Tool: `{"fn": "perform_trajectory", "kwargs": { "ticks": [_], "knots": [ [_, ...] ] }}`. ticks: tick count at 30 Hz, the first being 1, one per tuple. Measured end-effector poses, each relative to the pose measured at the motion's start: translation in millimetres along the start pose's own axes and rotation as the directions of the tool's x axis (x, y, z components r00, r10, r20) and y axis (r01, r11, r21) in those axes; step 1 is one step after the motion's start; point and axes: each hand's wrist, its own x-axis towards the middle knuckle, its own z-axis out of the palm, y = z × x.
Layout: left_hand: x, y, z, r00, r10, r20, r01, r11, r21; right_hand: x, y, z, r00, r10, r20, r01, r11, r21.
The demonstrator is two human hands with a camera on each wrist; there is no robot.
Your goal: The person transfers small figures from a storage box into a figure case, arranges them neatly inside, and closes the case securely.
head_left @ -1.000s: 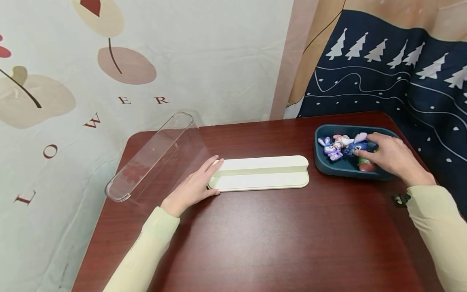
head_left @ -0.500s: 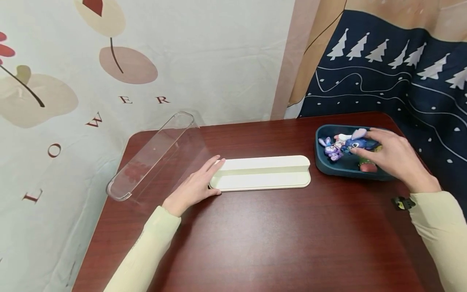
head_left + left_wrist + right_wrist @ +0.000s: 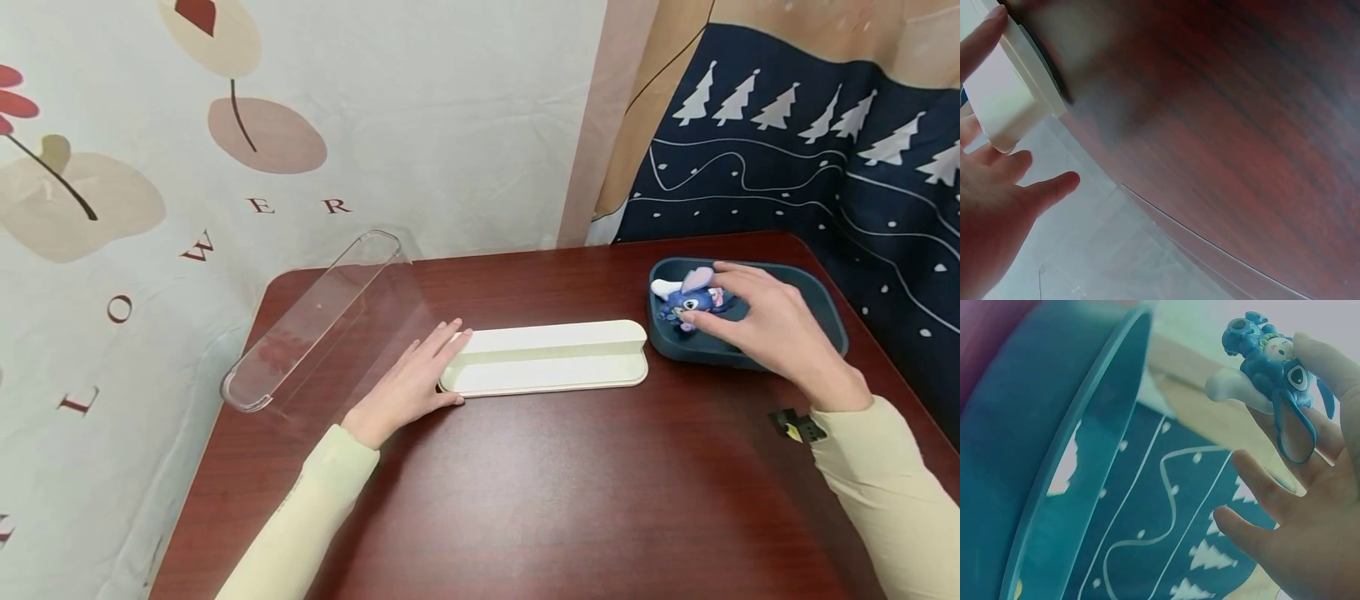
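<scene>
My right hand (image 3: 780, 329) pinches a blue figurine (image 3: 693, 298) with large ears and big eyes between thumb and fingers. In the right wrist view the figurine (image 3: 1275, 372) shows a small pale face on its front and hangs clear of the tray. Below it stands a dark blue tray (image 3: 821, 312), where other figurines are mostly hidden by the hand and the held one. My left hand (image 3: 408, 379) holds the left end of a white stepped stand (image 3: 555, 375), thumb on its front edge, fingers toward the back. The left wrist view shows the stand's end (image 3: 1007, 103) close up.
A clear plastic cover (image 3: 315, 321) with rounded ends stands slanted at the table's left. The brown table (image 3: 540, 492) meets a printed cloth (image 3: 450, 125) at the back and a navy tree-patterned cloth (image 3: 787, 167) at the right.
My right hand has raised the blue figurine and carried it left across the tray, over the purple figurine. The left hand stays at the stand's end, which sits slightly further right in view.
</scene>
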Motion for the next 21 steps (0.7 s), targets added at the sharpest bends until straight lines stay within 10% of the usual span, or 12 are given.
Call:
{"fn": "perform_trajectory", "kwargs": {
  "ticks": [21],
  "knots": [
    [-18.2,-16.9,-3.9,0.998,0.043,0.039,-0.04,0.996,-0.076,15,-93,59.8,0.953,-0.303,0.023,0.298,0.945,0.135]
  ]
}}
